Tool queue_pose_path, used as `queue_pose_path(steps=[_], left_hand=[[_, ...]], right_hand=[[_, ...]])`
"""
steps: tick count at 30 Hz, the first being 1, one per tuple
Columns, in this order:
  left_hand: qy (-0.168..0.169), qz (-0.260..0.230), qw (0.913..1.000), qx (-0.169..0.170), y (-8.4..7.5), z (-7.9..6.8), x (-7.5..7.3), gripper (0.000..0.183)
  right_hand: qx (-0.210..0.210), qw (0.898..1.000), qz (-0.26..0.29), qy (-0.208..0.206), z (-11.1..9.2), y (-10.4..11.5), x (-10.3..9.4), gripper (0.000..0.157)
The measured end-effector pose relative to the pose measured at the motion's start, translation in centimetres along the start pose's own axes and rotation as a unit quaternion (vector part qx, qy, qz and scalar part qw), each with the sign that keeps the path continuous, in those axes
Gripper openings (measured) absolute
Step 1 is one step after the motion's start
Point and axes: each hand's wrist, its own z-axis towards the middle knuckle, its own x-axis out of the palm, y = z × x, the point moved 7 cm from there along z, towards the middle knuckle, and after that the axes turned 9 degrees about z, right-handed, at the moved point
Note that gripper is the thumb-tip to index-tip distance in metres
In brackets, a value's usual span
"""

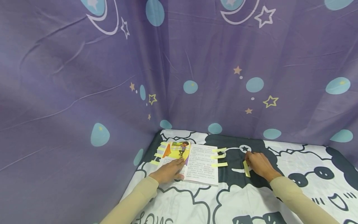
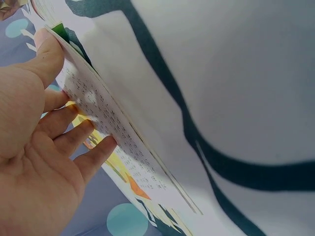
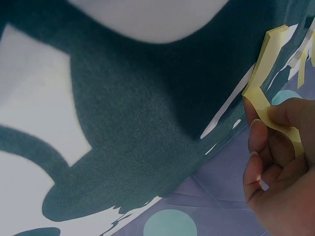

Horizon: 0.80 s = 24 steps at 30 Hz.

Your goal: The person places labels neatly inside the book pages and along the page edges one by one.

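An open book point(image 1: 202, 165) lies on the patterned cloth, with a color picture on its left page and printed text on both pages. My left hand point(image 1: 170, 171) rests on the left page near the lower fold, fingers spread, as the left wrist view also shows. Yellow sticky tabs point(image 1: 219, 165) stick out from both side edges of the book. To the right of the book, my right hand point(image 1: 260, 165) pinches the end of a yellow sticky strip point(image 3: 259, 101) between thumb and fingers. That strip bends up from a narrow pad of sticky notes point(image 3: 269, 54) on the dark cloth.
A black-and-white cartoon cloth point(image 1: 184, 205) covers the surface under the book and pad. Purple curtains point(image 1: 223, 62) with moons, stars and blue drops hang behind and along the left side, meeting in a corner behind the book.
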Motion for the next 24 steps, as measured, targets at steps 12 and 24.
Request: queue_pose_path(steps=[12, 24], left_hand=[[0.002, 0.003, 1.0, 0.004, -0.13, 0.09, 0.08, 0.081], [0.0, 0.008, 1.0, 0.005, 0.07, 0.14, 0.12, 0.081]], right_hand=[[0.026, 0.999, 0.03, -0.017, -0.01, -0.27, -0.16, 0.011], [0.021, 0.997, 0.011, -0.074, -0.76, -0.28, -0.89, 0.009]])
